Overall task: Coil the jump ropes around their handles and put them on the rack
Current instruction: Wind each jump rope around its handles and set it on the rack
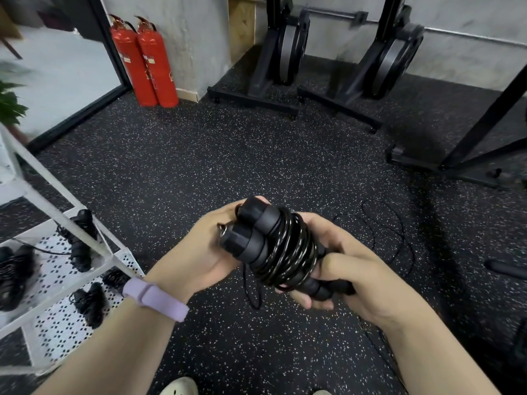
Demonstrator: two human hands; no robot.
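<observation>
Hands: left hand [196,246] and right hand [342,269] both grip coiled jump rope [285,249] by paired handles [251,232]; rack [71,260] at left.

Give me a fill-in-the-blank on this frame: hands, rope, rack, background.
1. Both hands hold the black jump rope, its cord coiled around its two ____.
2. The lilac band sits on the ____ wrist.
3. Coiled ropes already lie on the white perforated metal rack, to the person's ____.
4. Two ____ fire extinguishers stand by the wall.

Missing words: handles; left; left; red
</observation>
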